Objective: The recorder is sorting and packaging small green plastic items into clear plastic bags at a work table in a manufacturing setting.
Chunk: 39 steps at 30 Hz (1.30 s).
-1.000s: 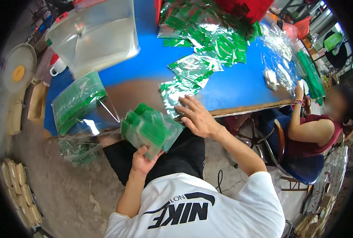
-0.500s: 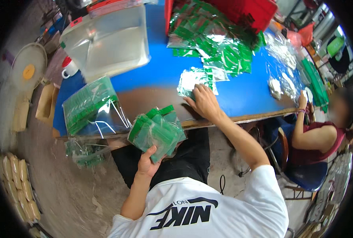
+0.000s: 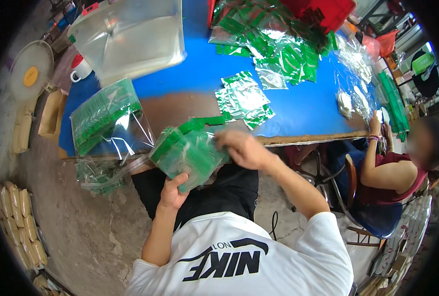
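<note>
Over my lap, at the table's front edge, my left hand (image 3: pixel 174 191) grips a fanned bunch of clear plastic packets with green edges (image 3: pixel 190 157). The thumb lies on top of the bunch. My right hand (image 3: pixel 246 149) is at the bunch's right side, its fingers bent toward it and smeared by motion. Whether it pinches a packet is not clear. Beyond it, a small spread of silvery, green-edged packets (image 3: pixel 244 96) lies on the blue table (image 3: pixel 180 84). A large clear bag filled with rows of green packets (image 3: pixel 106 118) rests at the left.
A red bin (image 3: pixel 323 12) stands behind a heap of green packets (image 3: pixel 273 39). Large clear plastic sheets or bags (image 3: pixel 130 44) lie back left, beside a white mug (image 3: pixel 83 68). More bagged packets (image 3: pixel 98 175) hang below the table edge. A seated co-worker (image 3: pixel 392 167) handles items at right.
My right hand has left the silvery packets on the table and come back toward me, to the bunch in my left hand. The bunch has shifted slightly left.
</note>
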{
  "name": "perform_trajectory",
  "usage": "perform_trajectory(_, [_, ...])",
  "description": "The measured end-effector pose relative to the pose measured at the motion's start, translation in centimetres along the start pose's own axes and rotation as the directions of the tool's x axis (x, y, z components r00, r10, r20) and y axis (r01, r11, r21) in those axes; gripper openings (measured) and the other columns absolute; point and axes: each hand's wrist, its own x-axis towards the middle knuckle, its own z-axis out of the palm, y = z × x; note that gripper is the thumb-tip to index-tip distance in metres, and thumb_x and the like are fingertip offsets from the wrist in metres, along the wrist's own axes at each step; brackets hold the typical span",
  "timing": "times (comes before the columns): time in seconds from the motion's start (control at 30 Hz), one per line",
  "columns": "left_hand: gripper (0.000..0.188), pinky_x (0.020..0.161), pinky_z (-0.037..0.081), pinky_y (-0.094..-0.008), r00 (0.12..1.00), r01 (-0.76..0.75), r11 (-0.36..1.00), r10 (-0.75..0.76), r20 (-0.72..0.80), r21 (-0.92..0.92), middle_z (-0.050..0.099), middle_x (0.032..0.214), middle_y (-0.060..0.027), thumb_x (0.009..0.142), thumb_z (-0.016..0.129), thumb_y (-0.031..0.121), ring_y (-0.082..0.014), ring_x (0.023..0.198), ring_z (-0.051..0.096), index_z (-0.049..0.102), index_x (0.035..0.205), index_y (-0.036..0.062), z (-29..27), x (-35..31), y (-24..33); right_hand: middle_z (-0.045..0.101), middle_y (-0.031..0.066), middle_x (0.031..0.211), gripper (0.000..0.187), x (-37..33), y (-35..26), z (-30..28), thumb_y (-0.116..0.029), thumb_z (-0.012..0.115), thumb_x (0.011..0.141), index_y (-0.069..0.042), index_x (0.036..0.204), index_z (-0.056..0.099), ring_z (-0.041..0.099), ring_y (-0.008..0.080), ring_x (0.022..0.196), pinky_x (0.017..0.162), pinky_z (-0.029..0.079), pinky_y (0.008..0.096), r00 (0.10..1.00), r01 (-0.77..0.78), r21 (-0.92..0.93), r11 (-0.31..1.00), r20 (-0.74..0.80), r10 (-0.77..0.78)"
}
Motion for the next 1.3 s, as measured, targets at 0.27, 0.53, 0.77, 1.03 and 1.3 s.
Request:
perform_trajectory(0.27, [0.059, 0.106, 0.048, -0.0455, 0.993, 0.056, 0.994, -0.046, 0.106, -0.090, 0.060, 0.132, -0.0095, 0.079, 0.076, 0.009, -0.0284, 0.124, 0.058, 0.053, 0.133, 0.0042, -2.2, 0.2, -1.3, 0.040, 0.0231, 0.151, 0.064, -2.0, 1.2, -1.5, -0.047, 0.054, 0.098, -0.004, 0.144, 0.048, 0.020, 0.0465, 0.148, 0.116, 0.019, 0.0654, 0.962, -0.271, -0.657, 0.704, -0.163, 0.218])
perform_trajectory(0.53, [0.068, 0.106, 0.048, -0.0567, 0.998, 0.056, 0.988, -0.057, -0.005, -0.142, 0.059, 0.133, -0.0135, 0.076, 0.078, 0.016, -0.0347, 0.127, 0.056, 0.050, 0.136, 0.0043, -0.1, 0.8, -2.2, 0.051, 0.0251, 0.137, 0.043, -0.1, 0.2, -2.8, -0.029, 0.057, 0.098, 0.000, 0.130, 0.057, 0.043, 0.0437, 0.133, 0.114, 0.030, 0.0544, 0.955, -0.268, -0.344, 0.900, -0.221, 0.200])
perform_trajectory(0.77, [0.075, 0.101, 0.051, -0.0541, 0.980, 0.124, 0.974, -0.090, 0.179, -0.190, 0.060, 0.134, -0.0101, 0.073, 0.081, 0.021, -0.0338, 0.127, 0.056, 0.049, 0.140, 0.0094, -1.8, -0.2, -2.6, 0.051, 0.0237, 0.130, 0.044, -1.6, -0.8, -0.9, -0.029, 0.061, 0.095, 0.000, 0.129, 0.057, 0.036, 0.0459, 0.136, 0.115, 0.022, 0.0654, 0.992, -0.126, -0.532, 0.837, -0.050, 0.117])
perform_trajectory(1.03, [0.078, 0.117, 0.028, -0.0633, 0.973, 0.153, 0.960, -0.105, 0.206, -0.236, 0.049, 0.146, -0.0110, 0.073, 0.081, 0.015, -0.0351, 0.141, 0.040, 0.046, 0.143, 0.0101, -0.1, 0.6, -2.4, 0.049, 0.0195, 0.137, 0.051, -1.0, -1.6, 1.0, -0.008, 0.061, 0.087, -0.007, 0.137, 0.051, 0.045, 0.0420, 0.129, 0.112, 0.031, 0.0557, 0.984, -0.164, -0.521, 0.838, -0.148, 0.101])
perform_trajectory(1.3, [0.077, 0.117, 0.029, -0.0634, 0.988, 0.092, 0.969, -0.060, 0.142, -0.230, 0.050, 0.145, -0.0150, 0.079, 0.078, 0.016, -0.0389, 0.138, 0.044, 0.040, 0.145, 0.0038, 2.3, 0.7, -2.1, 0.050, 0.0206, 0.141, 0.058, -1.0, -1.0, -1.1, -0.004, 0.068, 0.084, -0.001, 0.139, 0.049, 0.046, 0.0405, 0.132, 0.107, 0.042, 0.0479, 0.986, -0.168, 0.055, 0.984, 0.017, 0.168])
